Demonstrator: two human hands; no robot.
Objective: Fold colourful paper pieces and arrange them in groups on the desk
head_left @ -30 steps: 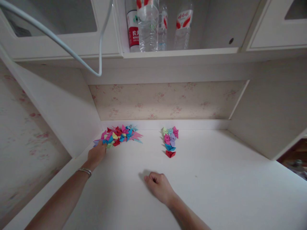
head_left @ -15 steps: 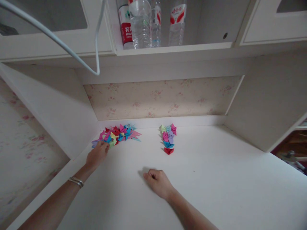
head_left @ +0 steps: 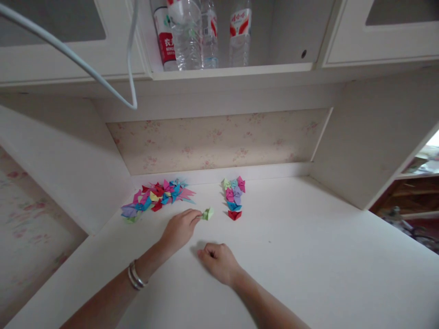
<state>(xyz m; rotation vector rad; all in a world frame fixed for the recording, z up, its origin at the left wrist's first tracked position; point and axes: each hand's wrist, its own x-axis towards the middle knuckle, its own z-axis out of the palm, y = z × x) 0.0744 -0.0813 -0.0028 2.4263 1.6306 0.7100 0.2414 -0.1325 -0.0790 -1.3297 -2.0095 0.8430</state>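
Note:
My left hand (head_left: 182,227) pinches a light green folded paper piece, an origami crane by its look (head_left: 207,214), just above the white tabletop. To its left, a heap of colourful folded paper cranes (head_left: 157,195) lies by the back left corner. Right of the held piece, a small group of folded papers (head_left: 234,194) runs toward me in rows, with a red one (head_left: 235,215) nearest. My right hand (head_left: 219,262) rests on the table in a loose fist, thumb side up; nothing shows in it.
Side panels and a flowered back wall (head_left: 219,141) enclose the white tabletop (head_left: 291,256). Overhead, an open shelf holds clear plastic bottles (head_left: 240,36) and a red-and-white can (head_left: 165,43). A white bent tube (head_left: 85,68) hangs in front at upper left.
My left hand has drawn the light green crane out of the heap and carried it right, toward the small group. My right hand stays in place. The view has shifted slightly.

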